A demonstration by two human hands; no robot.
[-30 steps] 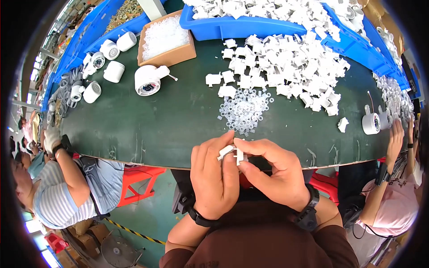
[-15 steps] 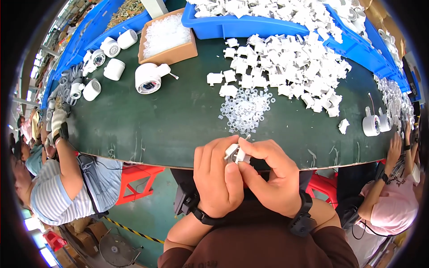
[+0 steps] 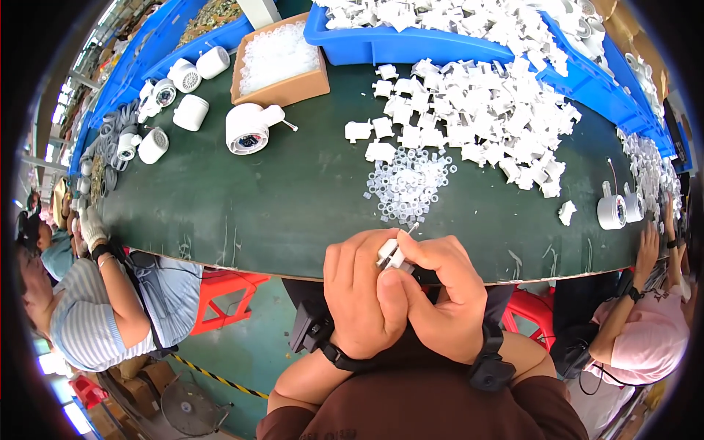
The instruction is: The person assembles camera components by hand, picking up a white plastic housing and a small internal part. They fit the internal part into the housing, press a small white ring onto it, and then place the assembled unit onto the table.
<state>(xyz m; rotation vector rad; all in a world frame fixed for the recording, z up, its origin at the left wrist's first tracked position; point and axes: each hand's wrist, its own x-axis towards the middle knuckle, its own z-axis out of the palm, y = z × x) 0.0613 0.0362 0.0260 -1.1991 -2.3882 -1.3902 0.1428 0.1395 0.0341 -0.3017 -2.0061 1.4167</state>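
- Two bare hands meet just below the near edge of a dark green counter (image 3: 279, 213), held over the person's lap
- The left hand (image 3: 359, 301) and the right hand (image 3: 444, 297) press together, thumbs side by side, both closed around one small white plastic part (image 3: 389, 253)
- The part sits at the very top of the joined grip, pinched between fingertips of both hands; only its upper end shows, the rest is hidden by fingers
- Its long axis tilts up and to the right, pointing away from the body toward the counter
- A thin pale tip (image 3: 413, 228) sticks out from that upper end, just over the counter edge
- Neither hand is clearly nearer to the part: the left holds its lower left side, the right wraps its right side and top
- Directly ahead of the grip, near on the counter, lies a loose heap of small clear plastic rings (image 3: 407, 183)
- Farther ahead and to the right spreads a large pile of white plastic pieces (image 3: 484, 110), spilling from a blue bin (image 3: 411, 48)
- Ahead to the left stands a white round housing (image 3: 249, 128), with a cardboard box (image 3: 282, 92) of clear bits behind it
- Other people work at both ends of the counter, well apart from the hands
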